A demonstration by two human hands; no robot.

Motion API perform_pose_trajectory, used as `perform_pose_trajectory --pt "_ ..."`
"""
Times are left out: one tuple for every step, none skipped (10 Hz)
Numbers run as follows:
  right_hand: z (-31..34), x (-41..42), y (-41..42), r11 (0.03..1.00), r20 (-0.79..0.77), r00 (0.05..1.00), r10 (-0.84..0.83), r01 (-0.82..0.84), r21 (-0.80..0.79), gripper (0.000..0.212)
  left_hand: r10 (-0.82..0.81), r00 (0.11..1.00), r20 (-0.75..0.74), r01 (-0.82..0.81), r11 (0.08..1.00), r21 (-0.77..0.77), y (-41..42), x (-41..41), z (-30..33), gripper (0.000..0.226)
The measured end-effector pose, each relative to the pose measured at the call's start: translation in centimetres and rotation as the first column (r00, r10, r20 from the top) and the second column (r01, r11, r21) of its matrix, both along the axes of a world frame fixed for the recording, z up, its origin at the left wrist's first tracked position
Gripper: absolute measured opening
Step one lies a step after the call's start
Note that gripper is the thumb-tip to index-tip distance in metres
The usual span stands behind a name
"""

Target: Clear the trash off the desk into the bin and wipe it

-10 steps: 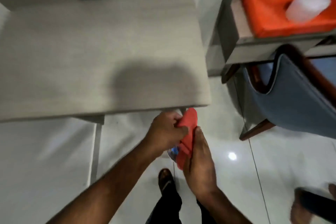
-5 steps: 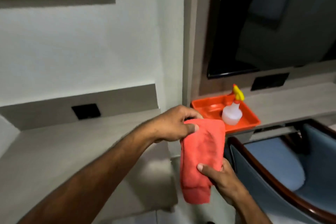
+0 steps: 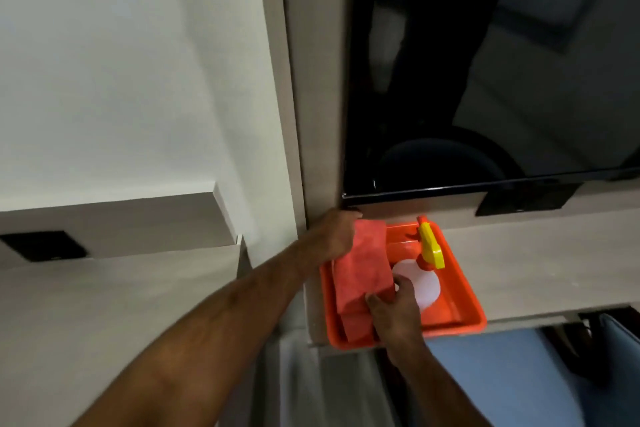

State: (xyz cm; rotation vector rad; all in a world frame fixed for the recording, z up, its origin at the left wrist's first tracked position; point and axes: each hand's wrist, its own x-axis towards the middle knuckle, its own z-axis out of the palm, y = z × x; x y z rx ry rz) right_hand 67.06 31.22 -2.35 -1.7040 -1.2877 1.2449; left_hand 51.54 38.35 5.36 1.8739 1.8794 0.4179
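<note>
A folded red cloth (image 3: 363, 270) lies in the left half of an orange tray (image 3: 460, 302) on a grey shelf. My left hand (image 3: 337, 234) grips the cloth's far end at the tray's back left corner. My right hand (image 3: 394, 312) holds the cloth's near end, fingers pressed on it. A white spray bottle (image 3: 424, 284) with a yellow trigger lies in the tray just right of the cloth, touching my right hand. The grey desk (image 3: 104, 305) is at the lower left.
A black TV screen (image 3: 485, 80) hangs above the shelf (image 3: 554, 263). A blue chair (image 3: 519, 374) with a dark frame stands below the shelf at the lower right. A black wall socket (image 3: 41, 246) sits behind the desk. A grey pillar (image 3: 311, 114) divides desk and shelf.
Both hands carried the red cloth from below the desk edge up and right, then lowered it into the orange tray beside the spray bottle. My view swung from the floor to the shelf.
</note>
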Motion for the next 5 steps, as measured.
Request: perform_pose_trajectory --pt "-1.7 -0.8 1.8 0.996 0.153 0.987 0.045 -0.033 -0.081 0.057 -0.02 0.998 -0.061 0.017 0.999 -0.049 0.7 -0.1 -3.1 0.044" --pt "-2.8 -1.6 2.2 0.985 0.245 0.961 0.128 -0.094 -0.147 0.066 -0.098 0.976 -0.195 0.093 0.995 -0.033 -0.5 -0.3 -5.3 0.057" --pt "-2.3 -2.3 2.8 0.917 0.185 0.971 0.151 -0.067 -0.393 0.06 -0.148 0.955 -0.259 0.154 0.988 0.002 -3.3 -1.0 -5.8 0.059" --pt "0.2 -2.6 3.1 0.924 0.134 0.952 -0.275 0.3 -0.239 0.069 -0.174 0.916 -0.362 0.251 0.952 0.177 -7.0 -3.1 -5.1 0.045" --pt "3.7 -6.6 3.1 0.725 0.835 0.276 -0.475 0.661 0.194 0.044 -0.057 0.908 -0.416 0.189 0.94 0.284 -10.6 -7.0 -2.3 0.036"
